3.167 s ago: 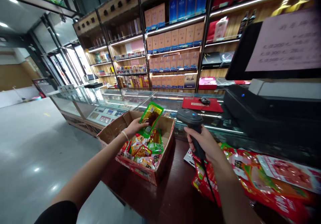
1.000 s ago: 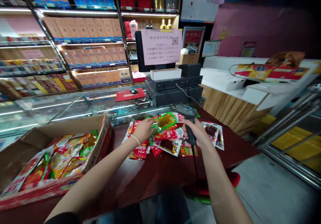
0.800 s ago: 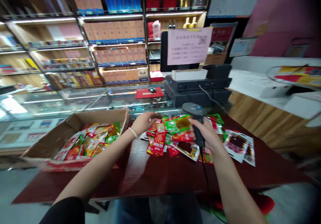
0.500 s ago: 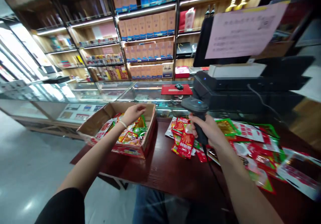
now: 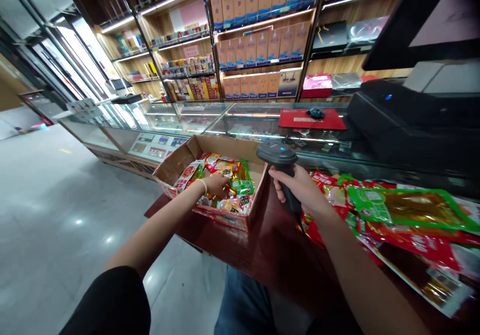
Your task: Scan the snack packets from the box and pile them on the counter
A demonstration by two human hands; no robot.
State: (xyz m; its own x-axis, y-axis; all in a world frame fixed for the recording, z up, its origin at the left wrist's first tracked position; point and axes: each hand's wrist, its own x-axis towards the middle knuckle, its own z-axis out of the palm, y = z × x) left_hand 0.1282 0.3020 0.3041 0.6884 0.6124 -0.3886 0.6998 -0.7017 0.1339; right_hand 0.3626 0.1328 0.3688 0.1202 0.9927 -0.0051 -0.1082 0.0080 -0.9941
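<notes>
My right hand [image 5: 300,187] is wrapped around the handle of a black barcode scanner [image 5: 276,152], which is upright with a blue light on top and a cable below. My left hand [image 5: 217,186], with a pale band at its wrist, reaches down inside an open cardboard box [image 5: 248,221]. Its fingers are closed on a small red-and-yellow snack packet [image 5: 230,191]; part of the grip is hidden. Around it in the box lie several more packets, among them a green-edged one [image 5: 242,177]. The scanner's head is close to the box's right wall.
On the dark red table [image 5: 232,242], a pile of snack packets [image 5: 412,240] lies to the right. Behind stands a glass counter [image 5: 180,110] with a red mat [image 5: 300,119] and a mouse [image 5: 315,113]. A black checkout machine [image 5: 408,125] fills the back right.
My left hand has lowered into the box and closed on a packet. The scanner has moved left, nearer the box. The view has turned and come closer to the box.
</notes>
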